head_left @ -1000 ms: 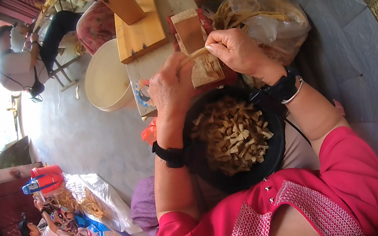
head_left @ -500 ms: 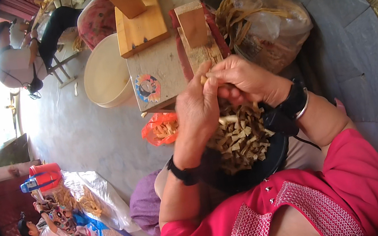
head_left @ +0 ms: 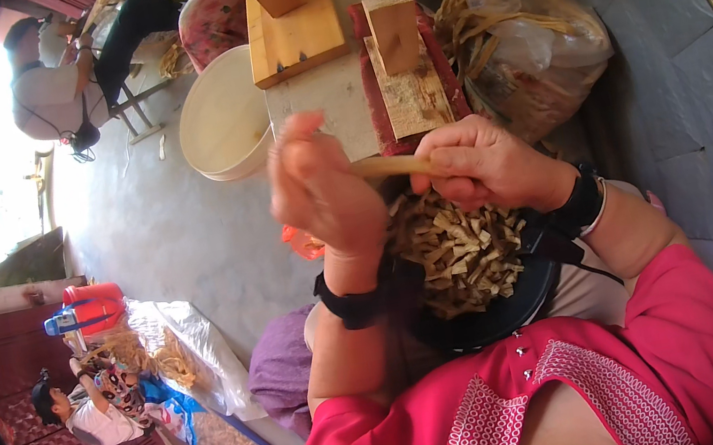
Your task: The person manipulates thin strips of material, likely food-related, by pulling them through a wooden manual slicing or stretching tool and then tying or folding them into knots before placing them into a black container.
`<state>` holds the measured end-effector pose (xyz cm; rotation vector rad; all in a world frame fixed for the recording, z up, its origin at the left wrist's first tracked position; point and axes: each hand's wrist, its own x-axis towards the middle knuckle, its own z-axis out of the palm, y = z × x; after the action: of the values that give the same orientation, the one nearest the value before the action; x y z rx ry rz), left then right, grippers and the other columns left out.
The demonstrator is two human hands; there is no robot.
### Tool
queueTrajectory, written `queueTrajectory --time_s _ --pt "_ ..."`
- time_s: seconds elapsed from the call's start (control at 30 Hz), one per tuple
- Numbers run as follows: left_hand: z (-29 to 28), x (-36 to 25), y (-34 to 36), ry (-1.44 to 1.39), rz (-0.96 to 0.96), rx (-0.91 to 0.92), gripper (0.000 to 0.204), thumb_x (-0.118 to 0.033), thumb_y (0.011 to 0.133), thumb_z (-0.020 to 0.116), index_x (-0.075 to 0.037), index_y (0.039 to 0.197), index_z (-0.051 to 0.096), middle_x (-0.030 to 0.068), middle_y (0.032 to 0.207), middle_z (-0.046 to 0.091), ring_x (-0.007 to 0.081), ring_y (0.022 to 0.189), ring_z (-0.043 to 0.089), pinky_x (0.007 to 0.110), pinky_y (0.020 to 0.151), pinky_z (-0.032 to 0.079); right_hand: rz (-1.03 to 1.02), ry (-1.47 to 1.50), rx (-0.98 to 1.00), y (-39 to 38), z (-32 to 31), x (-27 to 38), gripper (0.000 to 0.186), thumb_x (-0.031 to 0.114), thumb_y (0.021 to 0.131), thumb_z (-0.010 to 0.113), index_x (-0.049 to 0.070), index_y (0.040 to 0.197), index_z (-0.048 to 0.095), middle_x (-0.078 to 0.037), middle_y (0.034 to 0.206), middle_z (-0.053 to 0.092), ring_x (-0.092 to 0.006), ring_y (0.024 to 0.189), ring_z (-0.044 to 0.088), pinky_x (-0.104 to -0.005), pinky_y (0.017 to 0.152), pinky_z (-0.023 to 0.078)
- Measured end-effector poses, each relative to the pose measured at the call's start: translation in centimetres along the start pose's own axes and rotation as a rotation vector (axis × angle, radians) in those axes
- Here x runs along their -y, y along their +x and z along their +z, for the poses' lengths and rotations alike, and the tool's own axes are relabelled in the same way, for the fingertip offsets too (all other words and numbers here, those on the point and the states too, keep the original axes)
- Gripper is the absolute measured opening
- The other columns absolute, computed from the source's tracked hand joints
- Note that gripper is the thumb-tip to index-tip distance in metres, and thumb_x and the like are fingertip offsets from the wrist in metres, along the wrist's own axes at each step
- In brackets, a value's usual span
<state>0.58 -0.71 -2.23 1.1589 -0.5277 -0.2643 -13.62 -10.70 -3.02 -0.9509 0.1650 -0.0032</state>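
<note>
My right hand (head_left: 476, 161) is closed on a pale tan strip (head_left: 390, 167), which stretches leftward toward my left hand (head_left: 316, 182). That hand is raised and smeared by motion, so its grip is unclear. Below them a black bowl (head_left: 460, 323) of small tan cut pieces (head_left: 467, 255) rests on my lap. Beyond my hands, a worn board (head_left: 312, 97) bears a light wooden block with an upright (head_left: 298, 52) and, on red cloth, a rough plank (head_left: 416, 98) with a smaller upright wood piece (head_left: 394, 30). An orange plastic bag (head_left: 302, 240) is partly hidden behind my left hand.
A round cream tub (head_left: 202, 130) is left of the board. A plastic sack (head_left: 540, 71) of strips lies at right. Two co-workers (head_left: 53, 95) (head_left: 85, 413) sit at left, near a red bucket (head_left: 100, 308) and plastic sheeting (head_left: 199, 355). A fabric-covered seat or person (head_left: 213, 28) is behind.
My hands, bunched together over the bowl half a second ago, have separated. My left hand has swung up and leftward, and a length of strip now shows between the hands.
</note>
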Motion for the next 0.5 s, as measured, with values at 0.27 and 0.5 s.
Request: queueTrajectory --time_s 0.27,0.5 --pt "1.9 2.0 -4.1 0.451 0.274 0.474 0.031 -0.017 0.089 0.050 0.004 0.110 0.059 0.0250 0.122 0.051 0.0339 0.110 0.054 0.034 0.091 0.043 -0.607 -0.972 -0.466 0.3 0.3 -2.2 0.019 0.015 0.086 0.056 -0.001 0.095 0.053 -0.021 0.078 0.055 -0.0296 0.064 0.053 -0.0329 0.062 0.045" --pt "1.7 1.1 -2.4 0.551 -0.258 0.523 0.023 0.005 0.065 0.049 0.003 0.086 0.060 0.0178 0.121 0.050 0.0210 0.083 0.060 0.029 0.073 0.048 -0.177 -0.174 -0.390 -0.2 0.4 -0.8 0.024 0.018 0.090 0.047 0.005 0.071 0.053 0.000 0.060 0.049 -0.0094 0.051 0.042 -0.0241 0.046 0.034"
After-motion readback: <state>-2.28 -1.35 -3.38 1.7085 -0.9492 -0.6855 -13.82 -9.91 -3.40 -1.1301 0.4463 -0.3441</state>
